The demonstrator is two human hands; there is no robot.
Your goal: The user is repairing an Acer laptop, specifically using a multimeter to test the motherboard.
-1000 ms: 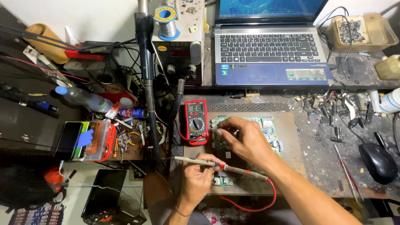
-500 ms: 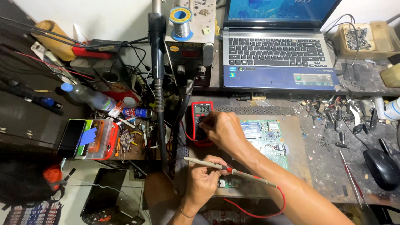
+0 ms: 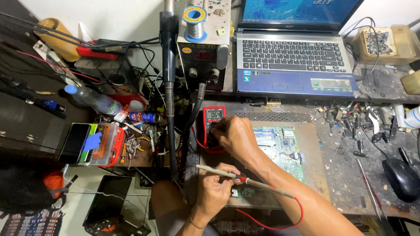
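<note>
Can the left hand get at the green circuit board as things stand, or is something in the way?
Probably not freely. The left hand grips a red-tipped probe, so its fingers are occupied, and the right hand, resting on the red multimeter, has its forearm lying across the circuit board. Only the probe tip could reach it.

- Your multimeter at mid-frame is red with a dark face and a pale grey display.
- Your probe is red and cream, trailing a red lead.
- The circuit board is green.
- The laptop, upper right, is silver-blue with black keys.
- The mouse, right edge, is black.
</note>
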